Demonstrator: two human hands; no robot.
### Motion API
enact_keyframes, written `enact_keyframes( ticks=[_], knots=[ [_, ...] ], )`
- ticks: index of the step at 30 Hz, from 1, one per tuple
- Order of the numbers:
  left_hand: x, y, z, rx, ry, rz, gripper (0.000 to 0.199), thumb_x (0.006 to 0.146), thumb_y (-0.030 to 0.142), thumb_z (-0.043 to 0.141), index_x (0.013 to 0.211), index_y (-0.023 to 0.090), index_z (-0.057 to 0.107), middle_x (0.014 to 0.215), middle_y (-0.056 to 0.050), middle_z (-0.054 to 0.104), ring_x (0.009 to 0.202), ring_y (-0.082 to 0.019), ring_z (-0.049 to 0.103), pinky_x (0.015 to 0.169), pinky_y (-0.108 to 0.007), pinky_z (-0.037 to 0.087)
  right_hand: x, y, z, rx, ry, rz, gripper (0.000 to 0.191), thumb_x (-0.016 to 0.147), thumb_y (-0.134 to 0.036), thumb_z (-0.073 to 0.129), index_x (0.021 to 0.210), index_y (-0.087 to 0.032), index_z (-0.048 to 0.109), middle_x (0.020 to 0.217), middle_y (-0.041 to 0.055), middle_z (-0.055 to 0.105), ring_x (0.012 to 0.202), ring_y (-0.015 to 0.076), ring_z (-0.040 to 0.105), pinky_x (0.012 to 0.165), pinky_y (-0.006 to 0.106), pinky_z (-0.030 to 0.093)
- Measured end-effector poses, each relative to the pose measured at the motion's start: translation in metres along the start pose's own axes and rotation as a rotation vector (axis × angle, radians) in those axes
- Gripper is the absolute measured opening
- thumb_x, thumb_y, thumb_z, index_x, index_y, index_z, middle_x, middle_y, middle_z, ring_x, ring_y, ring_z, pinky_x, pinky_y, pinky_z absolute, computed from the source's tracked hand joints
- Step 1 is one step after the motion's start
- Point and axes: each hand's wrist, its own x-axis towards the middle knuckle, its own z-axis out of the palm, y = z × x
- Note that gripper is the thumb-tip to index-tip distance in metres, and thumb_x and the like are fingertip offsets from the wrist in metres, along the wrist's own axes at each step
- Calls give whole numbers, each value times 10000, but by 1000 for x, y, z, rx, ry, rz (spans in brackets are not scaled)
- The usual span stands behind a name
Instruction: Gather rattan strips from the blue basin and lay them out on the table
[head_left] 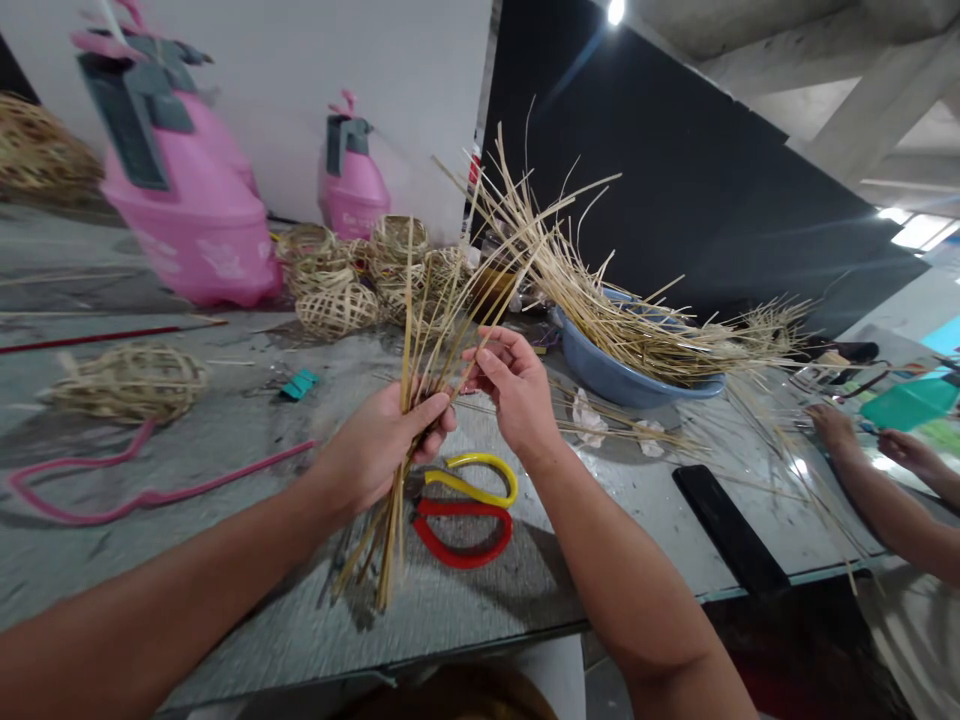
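Observation:
My left hand (394, 435) is wrapped round a bundle of thin bamboo strips (386, 550), whose lower ends hang over the table and whose upper ends fan out. Beside it, to the right, my right hand (514, 385) pinches one or more strips of the same bundle between thumb and fingers. Under the hands lie scissors with a yellow handle loop (484, 480) and a red handle loop (472, 560); their blades are hidden behind the bundle and my left hand. Behind my right hand, a blue basin (622, 375) holds a large heap of strips (637, 335).
Pink spray bottles (199, 220) and several woven balls (337, 300) stand at the back left. Another woven piece (135, 385), a pink band (142, 500) and a teal clip (298, 384) lie left. A black phone (727, 525) and another person's hands (836, 430) are right.

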Motion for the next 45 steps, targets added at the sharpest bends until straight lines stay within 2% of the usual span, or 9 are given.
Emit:
enact_keyframes(
  ticks=[5, 10, 15, 22, 26, 32, 37, 41, 45],
  knots=[
    [1, -3, -1, -51, 31, 4, 199, 740, 274, 829, 784, 171, 665, 679, -34, 687, 527, -129, 572, 437, -191, 448, 0, -1, 1, -12, 1, -35, 342, 808, -411, 878, 1060, -273, 692, 879, -44, 755, 664, 105, 644, 605, 231, 562],
    [3, -5, -2, -101, 102, 4, 138, 772, 246, 855, 827, 187, 743, 833, -82, 776, 725, -199, 705, 587, -252, 593, 2, 1, -1, -12, 49, 3, 313, 796, -370, 864, 1020, -268, 671, 862, -42, 756, 667, 113, 658, 594, 236, 563],
    [4, -4, -4, -93, 111, -1, 121, 774, 264, 863, 778, 209, 755, 820, -86, 774, 754, -235, 722, 601, -292, 618, 3, -2, -2, 28, 71, 36, 330, 766, -361, 860, 1016, -259, 669, 831, -42, 753, 611, 110, 634, 525, 231, 521],
    [8, 1, -10, -109, 176, 17, 194, 717, 258, 911, 791, 199, 742, 782, -62, 744, 697, -192, 685, 550, -238, 568, 2, -13, 0, 45, 107, -4, 363, 753, -366, 855, 1045, -262, 667, 754, -74, 665, 585, 105, 602, 520, 241, 529],
    [4, 7, -7, -132, 162, 27, 305, 672, 250, 955, 848, 164, 721, 769, -49, 737, 677, -162, 667, 560, -219, 563, 5, -13, -4, 14, 230, -27, 334, 756, -332, 843, 1006, -247, 639, 721, -84, 616, 595, 100, 604, 546, 236, 537],
    [-1, 16, -6, -142, 108, 32, 199, 746, 157, 862, 872, 141, 710, 717, -30, 705, 628, -132, 634, 584, -205, 560, 6, -16, -6, -93, 334, -104, 287, 777, -290, 803, 1008, -249, 638, 700, -94, 577, 600, 99, 582, 567, 235, 520],
    [4, 21, -18, -2, 151, 78, 80, 822, 104, 750, 863, 131, 687, 667, -7, 638, 517, -91, 528, 465, -161, 435, 6, -28, -8, -123, 382, -197, 274, 803, -298, 791, 1032, -261, 646, 725, -82, 582, 641, 106, 582, 594, 240, 513],
    [4, 34, -27, -16, 170, 101, 54, 852, 80, 693, 873, 125, 674, 645, 20, 576, 431, -31, 345, 405, -121, 283, 8, -38, -14, -104, 414, -274, 278, 802, -300, 808, 1022, -252, 645, 732, -78, 587, 638, 103, 584, 600, 244, 521],
    [2, 44, -30, -47, 175, 113, 57, 848, 82, 703, 898, 110, 702, 644, 24, 541, 424, -22, 301, 398, -121, 257, 12, -43, -19, 7, 403, -241, 277, 771, -283, 811, 990, -238, 646, 748, -69, 628, 643, 98, 595, 585, 234, 525]
  ],
)
